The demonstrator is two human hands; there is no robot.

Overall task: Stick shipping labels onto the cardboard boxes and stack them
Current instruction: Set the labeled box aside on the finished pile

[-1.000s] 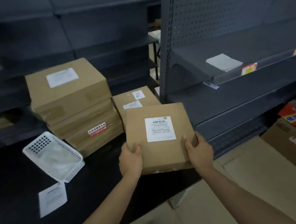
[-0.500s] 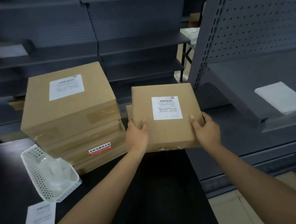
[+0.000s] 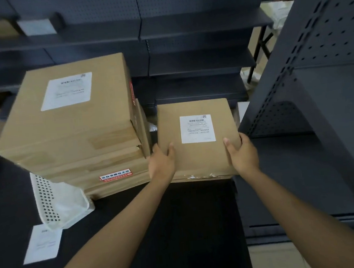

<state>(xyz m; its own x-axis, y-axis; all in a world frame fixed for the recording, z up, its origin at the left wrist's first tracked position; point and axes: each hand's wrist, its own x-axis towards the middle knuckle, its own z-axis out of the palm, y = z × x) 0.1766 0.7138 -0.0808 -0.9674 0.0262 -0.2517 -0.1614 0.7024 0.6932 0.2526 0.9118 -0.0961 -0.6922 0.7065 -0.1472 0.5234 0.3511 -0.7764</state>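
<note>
Left hand and right hand grip the labelled box by its near corners, thumbs on top. Box moved forward since 0.5 s ago, now over the counter far edge, just beside the tall stack; shipping label faces up.

labelled flat box, beside box stack

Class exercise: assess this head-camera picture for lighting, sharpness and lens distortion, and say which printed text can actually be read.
Head view: dim, even light, no glare; the barcode label on the held box is sharpest, though its small print stays unreadable; the big stack's label is soft; only the red sticker shows legible characters; the wide angle bends the right-hand shelving.
</note>
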